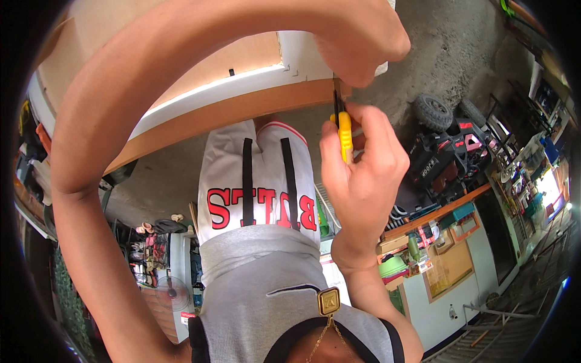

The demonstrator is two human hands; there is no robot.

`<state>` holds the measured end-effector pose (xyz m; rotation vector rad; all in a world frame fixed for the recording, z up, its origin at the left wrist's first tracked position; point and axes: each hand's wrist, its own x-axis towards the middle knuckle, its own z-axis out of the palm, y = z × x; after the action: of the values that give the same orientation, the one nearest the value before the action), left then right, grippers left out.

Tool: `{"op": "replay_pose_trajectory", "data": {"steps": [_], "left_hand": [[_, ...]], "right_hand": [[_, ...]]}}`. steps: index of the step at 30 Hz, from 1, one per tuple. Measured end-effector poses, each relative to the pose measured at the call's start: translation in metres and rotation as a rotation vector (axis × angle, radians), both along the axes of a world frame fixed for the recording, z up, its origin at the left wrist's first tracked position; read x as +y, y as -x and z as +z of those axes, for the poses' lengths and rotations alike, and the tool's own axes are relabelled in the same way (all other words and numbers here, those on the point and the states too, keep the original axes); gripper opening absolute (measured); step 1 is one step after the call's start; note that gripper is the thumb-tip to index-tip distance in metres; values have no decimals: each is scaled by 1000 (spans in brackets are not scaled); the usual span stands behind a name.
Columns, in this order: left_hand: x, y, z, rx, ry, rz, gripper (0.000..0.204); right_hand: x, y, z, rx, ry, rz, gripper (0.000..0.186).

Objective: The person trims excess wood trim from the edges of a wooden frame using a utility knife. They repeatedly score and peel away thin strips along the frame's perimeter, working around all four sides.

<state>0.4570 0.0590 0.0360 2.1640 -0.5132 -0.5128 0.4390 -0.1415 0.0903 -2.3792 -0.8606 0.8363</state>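
My right hand (pixel 369 157) is closed around a yellow-and-black utility knife (pixel 345 133). Its dark, narrow front end points away from me and meets the corner of a wooden panel (pixel 242 104). That panel has a brown edge strip and a white surface bordering a tan inset. My left arm arches across the top of the view, and my left hand (pixel 363 42) bends down over the same corner, just beyond the knife. The left hand looks closed, but its fingertips are hidden; a bit of something whitish shows beside it.
Rough concrete floor (pixel 448 42) lies to the right of the panel. A black toy vehicle with chunky wheels (pixel 439 160) stands there. Shelves with shoes (pixel 148 257) and a fan (pixel 172 292) are at lower left. A cluttered shelf (pixel 417 242) is at lower right.
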Motion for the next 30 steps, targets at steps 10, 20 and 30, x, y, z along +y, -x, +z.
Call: {"op": "replay_pose_trajectory", "data": {"steps": [10,20,30], "left_hand": [[7,-11,5,122,39,-73,21],[-3,4,-1,-35,-13,35,23],[-5,-1,-2,-12,-16,80,22]], "right_hand": [[-1,-6,-2,-12,57,72,20],[-16,-2,1,-18,73,82,24],[-35,-1,-8,-9,21,73,27]]}}
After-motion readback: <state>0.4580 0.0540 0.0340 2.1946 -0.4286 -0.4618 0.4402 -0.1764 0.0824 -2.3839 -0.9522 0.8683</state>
